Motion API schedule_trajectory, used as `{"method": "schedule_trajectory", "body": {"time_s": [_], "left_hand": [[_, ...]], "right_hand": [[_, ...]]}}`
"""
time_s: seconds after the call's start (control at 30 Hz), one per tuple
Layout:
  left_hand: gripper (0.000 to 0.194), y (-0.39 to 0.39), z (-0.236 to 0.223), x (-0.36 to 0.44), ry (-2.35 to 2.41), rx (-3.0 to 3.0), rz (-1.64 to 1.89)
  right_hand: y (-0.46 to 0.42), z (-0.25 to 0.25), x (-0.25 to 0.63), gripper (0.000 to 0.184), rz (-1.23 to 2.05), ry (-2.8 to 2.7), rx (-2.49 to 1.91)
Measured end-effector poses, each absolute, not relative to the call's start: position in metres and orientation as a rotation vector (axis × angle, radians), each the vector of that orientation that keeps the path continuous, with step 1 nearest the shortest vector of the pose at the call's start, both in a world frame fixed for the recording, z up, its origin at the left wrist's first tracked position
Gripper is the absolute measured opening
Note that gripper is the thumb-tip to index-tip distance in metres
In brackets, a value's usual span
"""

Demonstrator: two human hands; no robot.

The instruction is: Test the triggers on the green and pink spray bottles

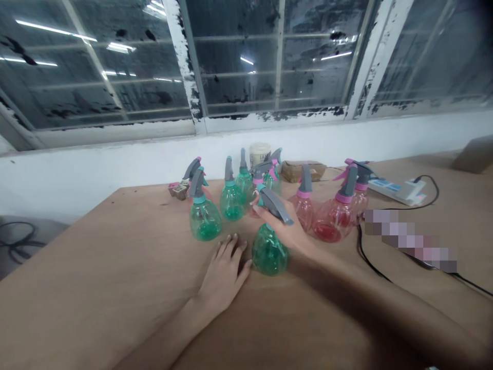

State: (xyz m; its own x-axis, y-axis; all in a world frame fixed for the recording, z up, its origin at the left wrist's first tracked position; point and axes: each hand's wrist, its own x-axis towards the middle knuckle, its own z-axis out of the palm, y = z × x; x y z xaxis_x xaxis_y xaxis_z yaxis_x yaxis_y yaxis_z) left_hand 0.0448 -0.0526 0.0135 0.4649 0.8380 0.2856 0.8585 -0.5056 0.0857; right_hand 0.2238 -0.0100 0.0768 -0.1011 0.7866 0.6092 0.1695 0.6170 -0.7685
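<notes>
My right hand (283, 223) is wrapped round the neck of a green spray bottle (269, 254) with a grey trigger head, at the middle of the table. Part of the bottle's collar is hidden by my fingers. My left hand (227, 270) lies flat on the tabletop just left of that bottle, fingers spread, holding nothing. Beyond its fingertips stands another green spray bottle (206, 221). Further back are more green bottles (232, 200), and right of my right hand stand pink-red spray bottles (302, 208) (333, 221) with liquid in them.
A paper cup (260, 153) and a brown wrapped package (303, 171) sit near the wall. To the right lie a white power strip (398, 190), black cables (370, 262) and a blurred-out flat object (412, 241). Small pink and brown items (179, 190) rest at the back left. Windows rise behind the table.
</notes>
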Motion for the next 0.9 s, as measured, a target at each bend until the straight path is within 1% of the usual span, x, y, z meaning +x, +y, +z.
{"method": "schedule_trajectory", "body": {"time_s": [0.1,0.17,0.23,0.4,0.47,0.63,0.73,0.8,0.9], "left_hand": [[0.033,-0.055,0.017,0.046,-1.604,-2.684,-0.688],[0.035,-0.058,0.020,0.048,-1.635,-2.727,-0.837],[0.045,-0.062,0.023,0.050,-1.630,-2.783,-0.907],[0.078,-0.070,0.022,0.056,-1.674,-2.820,-0.928],[0.085,-0.070,0.021,0.058,-1.734,-2.819,-0.959],[0.078,-0.064,0.027,0.056,-1.894,-2.721,-1.222],[0.075,-0.068,0.032,0.048,-1.990,-2.637,-1.223],[0.073,-0.075,0.032,0.040,-2.016,-2.607,-1.201],[0.067,-0.090,0.032,0.021,-2.076,-2.555,-1.137]], "right_hand": [[-0.010,0.074,0.222,0.019,0.646,-1.583,-0.804],[-0.011,0.074,0.222,0.021,0.633,-1.583,-0.804],[-0.011,0.074,0.222,0.022,0.628,-1.585,-0.808],[-0.013,0.075,0.219,0.026,0.622,-1.580,-0.802],[-0.015,0.076,0.212,0.029,0.619,-1.559,-0.821],[-0.023,0.083,0.185,0.035,0.519,-1.528,-0.854],[-0.027,0.086,0.174,0.040,0.546,-1.574,-0.810],[-0.031,0.086,0.171,0.051,0.596,-1.641,-0.796],[-0.039,0.079,0.174,0.079,0.653,-1.810,-0.813]]}}
